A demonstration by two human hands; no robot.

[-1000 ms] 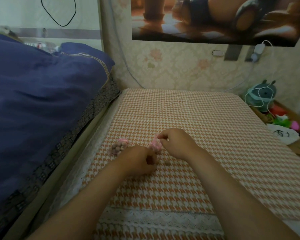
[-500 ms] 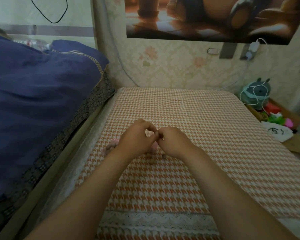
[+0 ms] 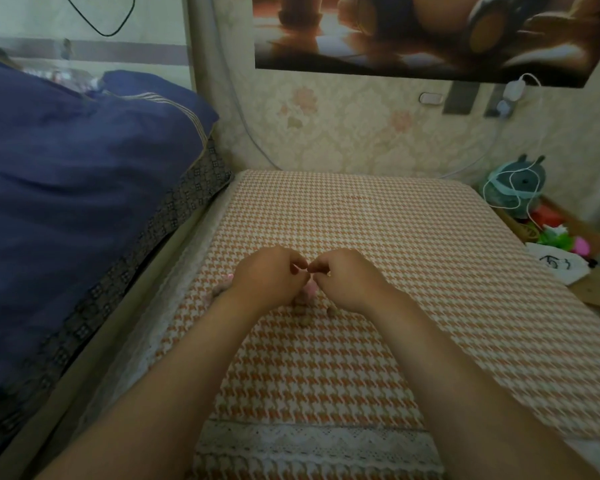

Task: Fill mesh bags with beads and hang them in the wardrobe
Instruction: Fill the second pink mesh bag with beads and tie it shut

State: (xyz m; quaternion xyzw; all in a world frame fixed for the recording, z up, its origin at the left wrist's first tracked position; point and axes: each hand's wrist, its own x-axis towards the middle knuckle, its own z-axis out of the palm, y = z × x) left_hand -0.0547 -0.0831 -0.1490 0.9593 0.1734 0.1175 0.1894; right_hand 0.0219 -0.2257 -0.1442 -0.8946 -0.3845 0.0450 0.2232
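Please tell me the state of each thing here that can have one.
left hand: curled, pinching the pink mesh bag at its top
right hand: curled, pinching it too
pink mesh bag: held between both hands, mostly hidden
second bag: lying on cloth, half hidden
loose beads: lying on cloth, not bagged
charger: plugged in

No legible writing in view.
The only marking is a black scrawl on the crumpled white cloth (image 3: 557, 269) at the frame's right edge, too blurred to read.

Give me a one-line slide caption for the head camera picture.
The left hand and right hand pinch a pink bag above a checked cloth strewn with a few brown beads.
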